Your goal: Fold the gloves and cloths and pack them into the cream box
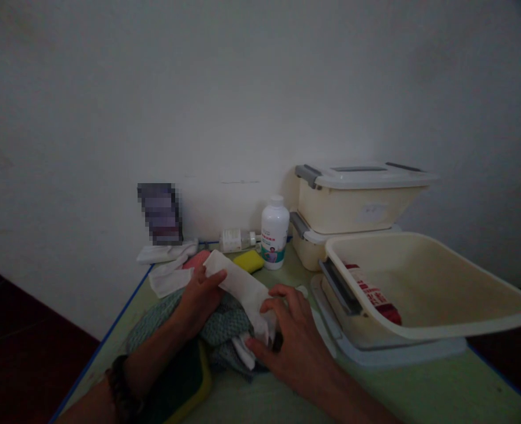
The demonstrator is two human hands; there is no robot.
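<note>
Left hand pinches the far end of the white cloth, left of the open bin, apparently positioning it; right hand, half-open at the near end, next needs a closer grip.

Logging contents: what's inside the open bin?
Inside the open bin, a red and white package lies along the left side; the near rim hides the floor's closest part.

the person's left hand pinches the far end of a white cloth over a grey-green textile, the right hand curled at its near end. a white bottle stands beyond; a red-and-white packet lies inside an open cream tub rightward.
</note>
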